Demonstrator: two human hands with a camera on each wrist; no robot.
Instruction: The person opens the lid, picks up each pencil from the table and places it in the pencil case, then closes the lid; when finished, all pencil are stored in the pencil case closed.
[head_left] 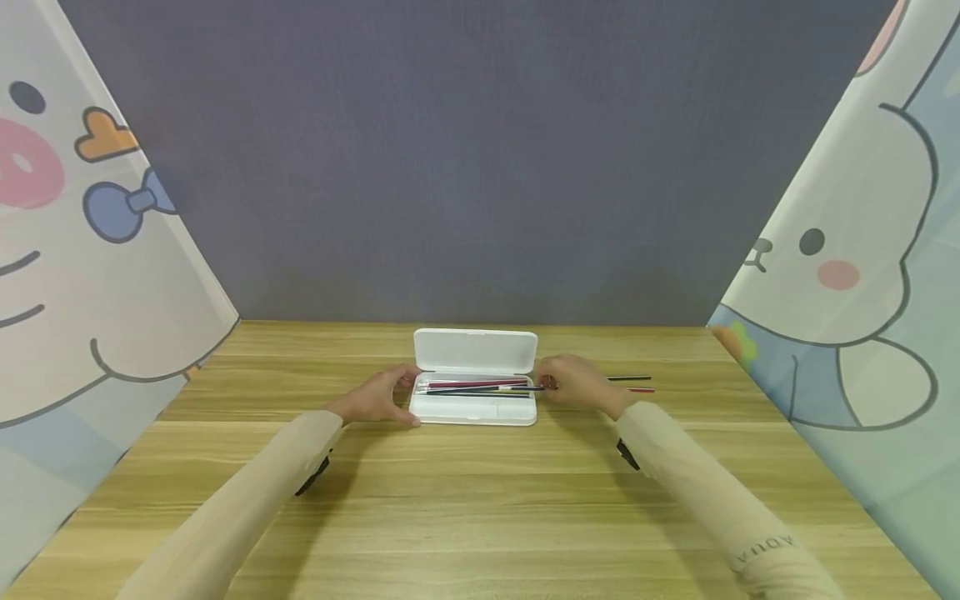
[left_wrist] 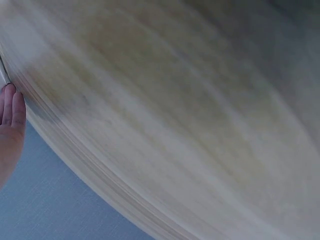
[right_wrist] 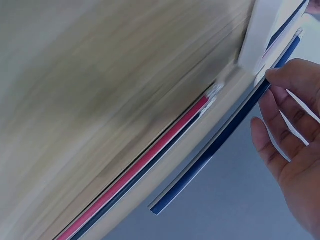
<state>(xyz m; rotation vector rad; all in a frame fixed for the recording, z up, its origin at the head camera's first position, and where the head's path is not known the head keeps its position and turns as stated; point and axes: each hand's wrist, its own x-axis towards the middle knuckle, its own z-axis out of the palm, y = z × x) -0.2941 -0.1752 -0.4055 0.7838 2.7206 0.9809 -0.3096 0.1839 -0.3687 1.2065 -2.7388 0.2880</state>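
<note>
A white pencil case [head_left: 457, 408] lies with its lid [head_left: 476, 351] raised at the back. Red and dark pencils [head_left: 478, 394] lie inside its long compartment. My left hand [head_left: 378, 395] holds the left end of the case, the thumb at the front corner and the fingers toward the back. At the right end, my right hand [head_left: 576, 384] pinches a dark blue pencil [right_wrist: 220, 137] between thumb and fingertips. The white eraser end [right_wrist: 299, 33] of that pencil points left over the case.
Right of my right hand, a red pencil [right_wrist: 145, 157] and a dark pencil [head_left: 630, 378] lie on the wooden table [head_left: 465, 500]. A dark grey panel [head_left: 480, 167] stands behind the table. Cartoon-printed panels [head_left: 840, 300] flank both sides.
</note>
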